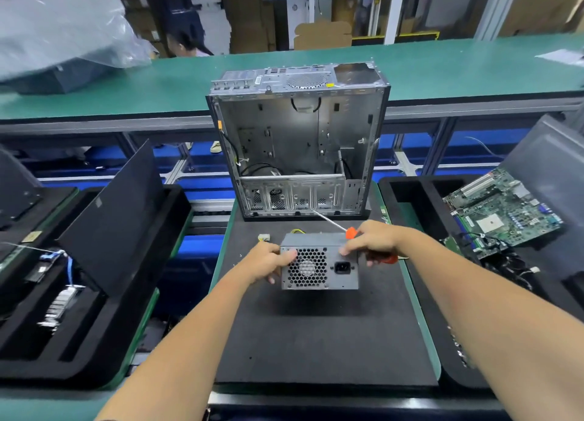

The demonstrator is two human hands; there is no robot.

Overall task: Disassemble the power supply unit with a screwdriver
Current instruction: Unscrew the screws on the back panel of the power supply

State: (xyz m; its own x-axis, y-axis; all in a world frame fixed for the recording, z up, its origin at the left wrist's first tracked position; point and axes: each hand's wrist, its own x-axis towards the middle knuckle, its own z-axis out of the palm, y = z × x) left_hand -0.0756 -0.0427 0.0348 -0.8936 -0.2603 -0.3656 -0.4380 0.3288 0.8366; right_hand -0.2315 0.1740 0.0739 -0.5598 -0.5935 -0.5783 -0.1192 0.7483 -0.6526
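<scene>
I've got bare mat nearest me, room on both sides. The power supply unit sits mid-mat, fan grille and socket facing me, long axis left-right. My left hand grips its left edge; my right hand grips the screwdriver, shaft angled up-left toward the open case beyond.
</scene>
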